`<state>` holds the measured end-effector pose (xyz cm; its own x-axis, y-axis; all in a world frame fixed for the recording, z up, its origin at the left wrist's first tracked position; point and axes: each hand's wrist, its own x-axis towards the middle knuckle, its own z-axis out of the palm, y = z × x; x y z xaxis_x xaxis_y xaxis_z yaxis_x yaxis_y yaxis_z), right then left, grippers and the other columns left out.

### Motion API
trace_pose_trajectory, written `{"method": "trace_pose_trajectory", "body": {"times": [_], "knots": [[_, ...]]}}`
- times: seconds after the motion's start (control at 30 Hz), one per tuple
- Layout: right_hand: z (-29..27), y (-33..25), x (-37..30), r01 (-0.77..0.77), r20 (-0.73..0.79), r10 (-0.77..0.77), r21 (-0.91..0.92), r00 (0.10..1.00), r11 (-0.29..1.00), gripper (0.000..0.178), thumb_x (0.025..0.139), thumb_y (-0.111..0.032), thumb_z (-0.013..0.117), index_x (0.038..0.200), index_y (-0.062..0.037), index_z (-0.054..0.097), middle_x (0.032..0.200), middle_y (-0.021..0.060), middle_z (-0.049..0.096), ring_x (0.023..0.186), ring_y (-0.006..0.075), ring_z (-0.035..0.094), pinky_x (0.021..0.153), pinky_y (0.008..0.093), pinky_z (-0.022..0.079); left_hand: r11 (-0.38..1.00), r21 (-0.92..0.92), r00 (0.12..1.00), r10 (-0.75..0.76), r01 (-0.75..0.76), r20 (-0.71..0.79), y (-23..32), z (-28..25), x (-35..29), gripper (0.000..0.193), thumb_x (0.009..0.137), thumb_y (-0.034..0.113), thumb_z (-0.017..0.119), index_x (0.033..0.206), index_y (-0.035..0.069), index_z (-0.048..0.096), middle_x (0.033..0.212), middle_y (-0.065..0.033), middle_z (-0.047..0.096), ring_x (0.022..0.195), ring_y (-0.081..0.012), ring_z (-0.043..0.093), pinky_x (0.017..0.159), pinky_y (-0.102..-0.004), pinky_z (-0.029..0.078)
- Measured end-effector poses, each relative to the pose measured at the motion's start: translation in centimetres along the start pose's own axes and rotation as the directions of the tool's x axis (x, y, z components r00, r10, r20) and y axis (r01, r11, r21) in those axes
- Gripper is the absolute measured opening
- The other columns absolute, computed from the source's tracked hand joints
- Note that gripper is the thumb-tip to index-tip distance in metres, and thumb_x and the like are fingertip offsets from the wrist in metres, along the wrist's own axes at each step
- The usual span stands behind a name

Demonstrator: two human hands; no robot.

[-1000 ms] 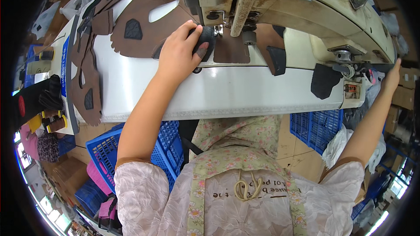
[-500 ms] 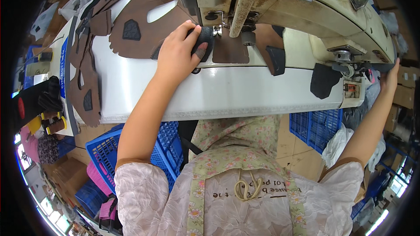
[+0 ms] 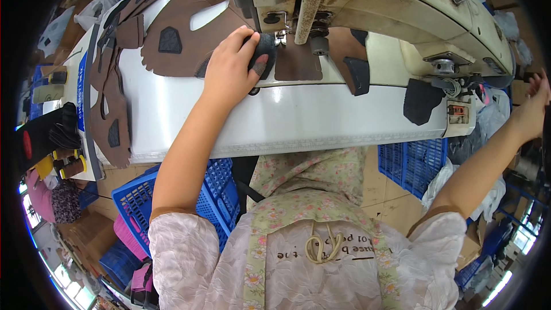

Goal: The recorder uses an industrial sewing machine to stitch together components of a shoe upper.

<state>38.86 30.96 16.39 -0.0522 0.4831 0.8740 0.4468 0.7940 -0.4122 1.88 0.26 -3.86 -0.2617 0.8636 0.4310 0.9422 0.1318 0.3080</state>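
Observation:
My left hand [image 3: 232, 66] holds a black piece of material [image 3: 264, 50] beside the presser foot [image 3: 280, 38] of the sewing machine [image 3: 356, 0], thumb bent and fingers over it. Dark tape wraps the thumb. Under and left of the hand spreads a large brown leather cutout [image 3: 183, 40] bearing a small black patch [image 3: 170, 41]. A brown flap [image 3: 298, 63] lies right of the presser foot. Out past the machine's right end, my right hand [image 3: 538, 89] is raised with nothing visible in it; its fingers look loosely apart and slightly blurred.
More brown leather cutouts [image 3: 115, 103] lie stacked at the table's left. Right of the needle rest a brown and black piece [image 3: 350, 63] and a black scrap [image 3: 423, 102]. Below the table edge are blue crates [image 3: 135, 198], and thread spools [image 3: 72, 166] sit at far left.
My right hand has left the machine's right end and moved outward to the right. My left hand stays on the black piece. The whole view has shifted slightly.

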Motion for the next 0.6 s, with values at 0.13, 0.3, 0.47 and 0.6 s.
{"method": "trace_pose_trajectory", "body": {"times": [0.13,0.3,0.47,0.6], "knots": [[5.2,-13.8,-12.9,0.31,0.585,-0.581,0.502,0.566,0.808,0.02,0.08,-0.01,0.065,0.098,-0.0009,0.066,0.1,0.0084,0.069,0.088,0.0218,0.066,0.072,0.0343,0.054,0.999,0.022,0.997,-0.038,0.037,0.073,-0.6,0.5,-0.7,0.037,0.085,0.02,0.068,0.116,0.0,0.064,0.126,-0.0163,0.057,0.121,-0.0355,0.054,0.103,-0.0431,0.043],[13.9,-15.8,-22.7,0.609,0.605,-0.678,0.369,0.417,0.703,0.027,0.079,-0.014,0.064,0.102,-0.0001,0.067,0.1,0.0102,0.067,0.095,0.0247,0.064,0.089,0.0352,0.049,1.0,0.024,0.996,0.006,-0.008,0.086,-0.3,0.5,0.3,0.038,0.086,0.02,0.067,0.119,0.001,0.064,0.127,-0.0188,0.056,0.124,-0.0376,0.051,0.107,-0.0448,0.04],[15.5,-15.9,-23.6,0.689,0.859,-0.488,0.259,0.157,0.677,0.039,0.084,-0.013,0.058,0.12,0.0017,0.061,0.119,0.018,0.065,0.112,0.0248,0.063,0.086,0.0346,0.052,0.998,0.044,0.993,0.043,-0.048,0.112,-0.3,0.2,-0.2,0.04,0.089,0.023,0.064,0.125,0.004,0.062,0.127,-0.0182,0.055,0.116,-0.0377,0.055,0.099,-0.0421,0.044],[15.4,-15.7,-25.0,0.632,0.859,-0.466,0.242,0.214,0.736,0.038,0.083,-0.014,0.058,0.118,0.0012,0.063,0.116,0.017,0.065,0.111,0.0243,0.063,0.086,0.0336,0.051,0.993,0.097,0.985,0.055,-0.072,0.163,0.4,-0.8,-0.8,0.048,0.087,0.028,0.067,0.128,0.004,0.061,0.131,-0.0181,0.054,0.121,-0.0369,0.053,0.101,-0.0429,0.043]]}}
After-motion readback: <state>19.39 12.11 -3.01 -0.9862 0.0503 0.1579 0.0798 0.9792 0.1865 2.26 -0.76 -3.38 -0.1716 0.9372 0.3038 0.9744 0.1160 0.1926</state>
